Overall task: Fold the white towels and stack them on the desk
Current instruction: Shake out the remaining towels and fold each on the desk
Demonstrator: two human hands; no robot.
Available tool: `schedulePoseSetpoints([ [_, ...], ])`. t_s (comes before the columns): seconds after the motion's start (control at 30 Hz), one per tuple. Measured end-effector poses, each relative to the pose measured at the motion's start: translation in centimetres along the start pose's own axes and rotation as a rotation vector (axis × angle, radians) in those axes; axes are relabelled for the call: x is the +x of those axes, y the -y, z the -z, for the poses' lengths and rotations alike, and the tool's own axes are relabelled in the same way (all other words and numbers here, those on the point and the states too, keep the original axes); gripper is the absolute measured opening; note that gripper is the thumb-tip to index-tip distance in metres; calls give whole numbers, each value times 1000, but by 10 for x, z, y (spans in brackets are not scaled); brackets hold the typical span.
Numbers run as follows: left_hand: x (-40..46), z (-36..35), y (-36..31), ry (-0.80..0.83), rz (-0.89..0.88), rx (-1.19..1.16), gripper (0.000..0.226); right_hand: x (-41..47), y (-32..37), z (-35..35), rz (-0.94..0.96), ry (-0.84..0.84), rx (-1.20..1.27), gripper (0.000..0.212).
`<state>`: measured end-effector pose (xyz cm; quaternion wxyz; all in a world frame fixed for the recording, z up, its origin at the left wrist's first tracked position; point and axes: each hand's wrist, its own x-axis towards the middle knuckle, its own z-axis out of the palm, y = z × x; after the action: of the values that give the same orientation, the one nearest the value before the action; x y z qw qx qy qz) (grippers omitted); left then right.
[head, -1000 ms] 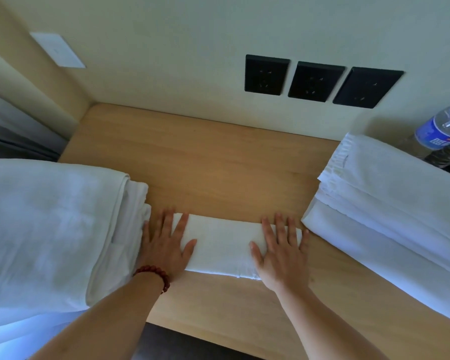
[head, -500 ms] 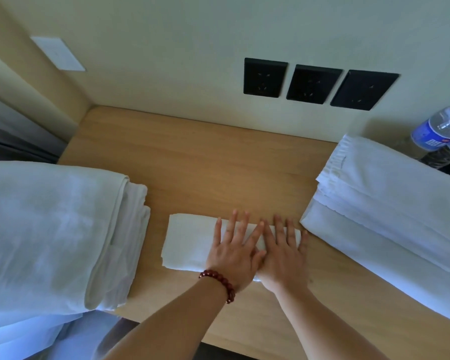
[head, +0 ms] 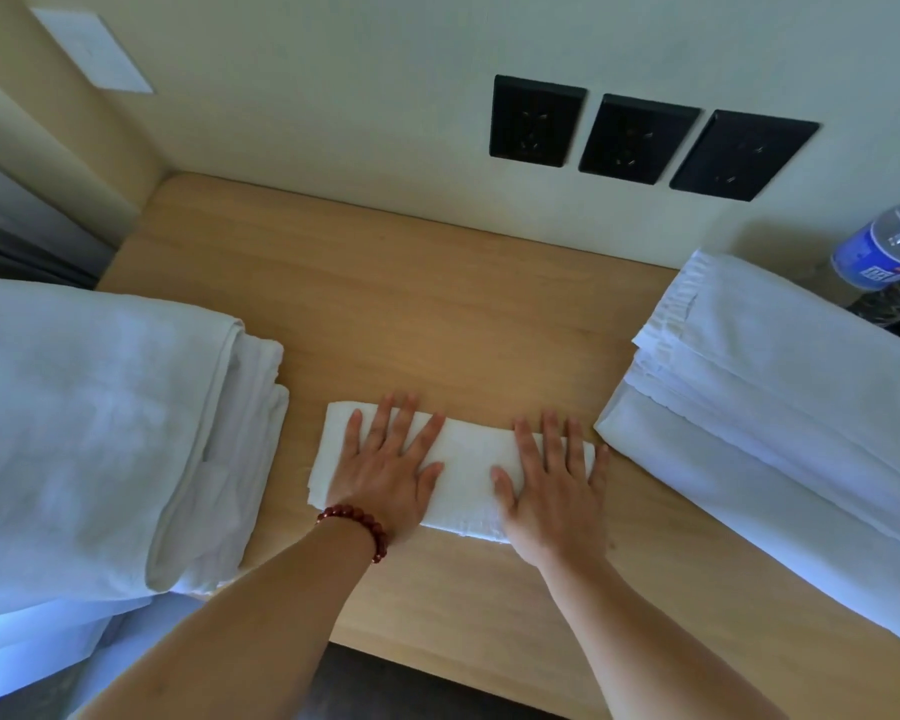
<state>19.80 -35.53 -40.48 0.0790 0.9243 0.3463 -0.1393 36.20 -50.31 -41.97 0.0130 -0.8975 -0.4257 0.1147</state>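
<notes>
A small white towel [head: 466, 472], folded into a narrow strip, lies flat on the wooden desk [head: 411, 314] near its front edge. My left hand [head: 385, 465], with a red bead bracelet on the wrist, presses flat on the towel's left half, fingers spread. On the towel's right end my right hand [head: 554, 485] lies flat too, fingers straight. A stack of folded white towels [head: 780, 407] sits at the right of the desk. A larger pile of white cloth [head: 100, 433] lies at the left.
Three black wall sockets [head: 640, 140] sit above the desk's back edge. A water bottle with a blue label [head: 884, 246] stands at the far right behind the towel stack. A white wall plate [head: 92, 49] is at the upper left. Bare wood shows behind the small towel.
My left hand slid right across the small towel until it met my right hand, then moved back left onto the towel's left half. The right hand has stayed on the right end.
</notes>
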Motion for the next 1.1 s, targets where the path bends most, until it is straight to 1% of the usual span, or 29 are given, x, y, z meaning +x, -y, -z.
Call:
schedulePoseSetpoints([
  [0.07,-2,-3,17,-21,52,4,61,-1,0,1,7,0,4,69],
  [0.23,-5,-5,36,-7,180,32,64,-1,0,2,3,-10,8,68],
  [0.4,-8,-1,50,-28,368,-72,72,-1,1,4,-3,35,14,68],
  [0.43,-11,0,48,-34,397,-106,74,-1,1,5,-27,46,19,68],
  [0.5,-15,2,40,-59,473,-208,77,-7,2,10,-156,5,86,68],
  [0.6,-17,7,32,-108,584,-395,76,-21,-5,15,-393,-165,260,61],
  [0.67,-18,12,31,-116,600,-415,74,-30,-10,20,-487,-181,333,54],
  [0.77,-16,20,26,-134,625,-407,68,-27,-8,33,-606,-72,522,61],
  [0.83,-14,23,19,-135,688,-473,64,-18,-2,38,-687,22,619,63],
  [0.87,-13,24,15,-128,737,-535,63,-14,1,39,-714,76,656,58],
  [0.97,-6,30,13,-103,872,-769,64,0,2,46,-738,221,750,27],
  [1.03,-3,36,19,-100,898,-872,62,8,0,51,-728,300,775,21],
  [1.1,-3,41,26,-90,887,-871,61,12,2,59,-718,319,811,21],
])
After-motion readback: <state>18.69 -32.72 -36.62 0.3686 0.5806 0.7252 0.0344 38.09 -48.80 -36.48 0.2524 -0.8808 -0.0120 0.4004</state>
